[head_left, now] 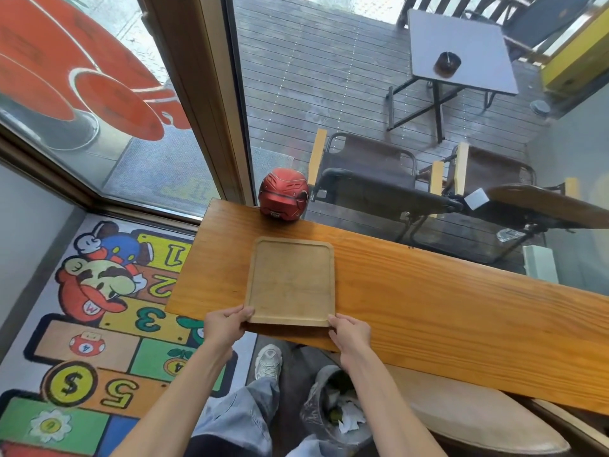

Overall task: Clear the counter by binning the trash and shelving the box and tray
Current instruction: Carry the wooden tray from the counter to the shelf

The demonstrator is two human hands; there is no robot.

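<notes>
Both hands grip the wooden tray (291,282) at its near edge, in the lower centre of the frame. The left hand (224,326) clamps the near left corner, thumb on the upper face and fingers curled beneath. The right hand (349,334) clamps the near right corner in the same manner. A two-corner grip keeps a wide, flat tray level and stops it from twisting during a lift.

The tray lies on the bench (428,298), with its near edge overhanging or slightly raised above the bench front; a shadow band under that edge suggests a small lift, though this cannot be confirmed. The tray surface is bare.

A red helmet (284,196) sits at the far edge of the bench, above the tray in the frame and apart from it. No box appears on the bench.

A lined bin (339,410) stands on the floor below the bench, at lower centre, holding crumpled paper and other waste. This suggests the binning step is largely complete, leaving the tray to be shelved.

No shelf is visible, so the destination cannot be stated. A patterned floor mat (99,324) fills the lower left.
</notes>
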